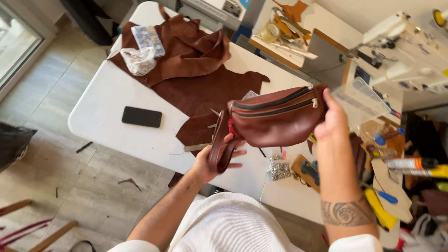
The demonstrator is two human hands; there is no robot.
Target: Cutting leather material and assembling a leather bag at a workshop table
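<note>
So, standing right by the bench:

Left hand (pixel 212 161): fingers curled loosely round the strap end, steadying it.
Right hand (pixel 335 122): closed on the far end, lifting it level.
Brown leather belt bag with black zips (pixel 275 122): up in the air over the white worktable (pixel 100 114), zips facing up for a look.
Black phone (pixel 142 116): flat, out of the way.
Brown leather hide (pixel 196 70): spread behind.
</note>
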